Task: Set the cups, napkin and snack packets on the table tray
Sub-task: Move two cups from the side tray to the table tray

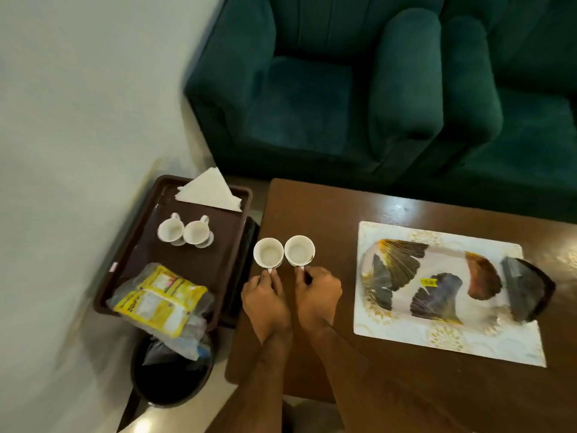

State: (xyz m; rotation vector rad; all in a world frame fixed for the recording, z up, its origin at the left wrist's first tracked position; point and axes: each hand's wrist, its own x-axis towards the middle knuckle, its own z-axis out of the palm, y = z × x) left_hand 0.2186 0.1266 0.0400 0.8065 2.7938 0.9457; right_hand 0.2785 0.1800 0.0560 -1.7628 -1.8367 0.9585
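Observation:
My left hand (265, 303) grips the handle of a white cup (268, 253), and my right hand (317, 293) grips the handle of a second white cup (299, 250). Both cups are side by side over the left edge of the wooden table (312, 354). On the table's right lies a leaf-patterned tray (443, 276) wrapped in clear film, on a white placemat (452, 342). A brown carrying tray (218, 251) at the left holds two more white cups (170, 230) (196, 232), a folded white napkin (207, 192) and yellow snack packets (159, 301).
A black bin (168, 379) stands under the brown tray's near end. Two dark green armchairs (312, 98) (515, 120) stand behind the table. A pale wall (78, 120) is at the left.

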